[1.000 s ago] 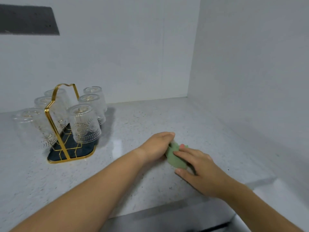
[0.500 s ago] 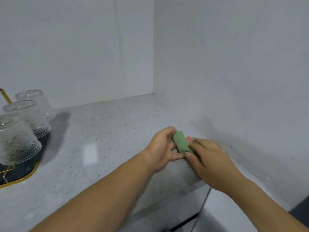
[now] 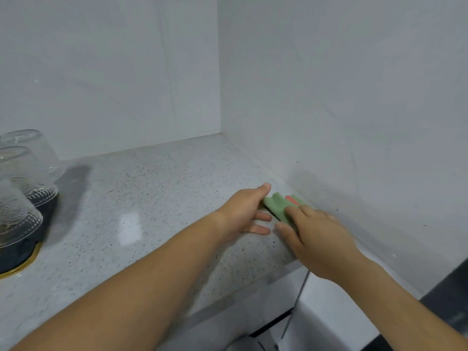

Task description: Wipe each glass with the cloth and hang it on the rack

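No readable text, label, brand, number or sign appeared anywhere: none on the speckled grey stone countertop (image 3: 152,198), nor on the clear patterned upturned glasses (image 3: 22,173) at far left.

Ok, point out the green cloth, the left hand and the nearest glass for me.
green cloth (image 3: 277,205): head view, on its folded middle.
left hand (image 3: 243,209): head view, on its back.
nearest glass (image 3: 15,219): head view, on its patterned wall.

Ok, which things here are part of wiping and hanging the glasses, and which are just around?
Part of the job:
green cloth, held by left hand and right hand
glasses, upside down on the rack
rack, partly out of view

Just around:
speckled countertop
white walls
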The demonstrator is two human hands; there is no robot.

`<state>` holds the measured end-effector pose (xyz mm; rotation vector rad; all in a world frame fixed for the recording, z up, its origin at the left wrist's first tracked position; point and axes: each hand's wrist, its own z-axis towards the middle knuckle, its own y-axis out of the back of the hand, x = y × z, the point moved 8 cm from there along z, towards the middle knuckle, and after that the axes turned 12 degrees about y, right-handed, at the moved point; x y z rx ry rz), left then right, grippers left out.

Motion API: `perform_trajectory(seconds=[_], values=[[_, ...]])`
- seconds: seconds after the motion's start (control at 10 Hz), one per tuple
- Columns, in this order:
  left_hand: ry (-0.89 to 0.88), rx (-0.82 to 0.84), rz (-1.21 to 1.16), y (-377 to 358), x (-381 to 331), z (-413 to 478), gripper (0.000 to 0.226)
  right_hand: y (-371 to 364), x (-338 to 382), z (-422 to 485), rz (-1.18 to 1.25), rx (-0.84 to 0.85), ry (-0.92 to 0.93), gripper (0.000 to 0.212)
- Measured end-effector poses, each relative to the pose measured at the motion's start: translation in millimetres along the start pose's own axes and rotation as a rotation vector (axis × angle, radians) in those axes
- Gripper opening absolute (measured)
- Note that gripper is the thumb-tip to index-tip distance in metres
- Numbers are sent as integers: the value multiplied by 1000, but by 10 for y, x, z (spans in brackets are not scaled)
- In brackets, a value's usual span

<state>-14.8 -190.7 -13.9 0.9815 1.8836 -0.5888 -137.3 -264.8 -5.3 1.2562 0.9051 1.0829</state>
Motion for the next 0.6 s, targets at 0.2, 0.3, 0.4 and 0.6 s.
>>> perform_trajectory(seconds=[0.2,0.3,0.4,0.6], values=[[-17,-122,147,116,30,120,59,-160,-10,63,90,-31,59,72],[-26,-188,258,215,13,124,63,-237,26,64,92,48,94,75],[-54,-132,101,238,0,94,52,-186,4,94,124,75,55,68],[-155,-196,-18,664,68,-103,26,11,155,294,89,-116,0,56]])
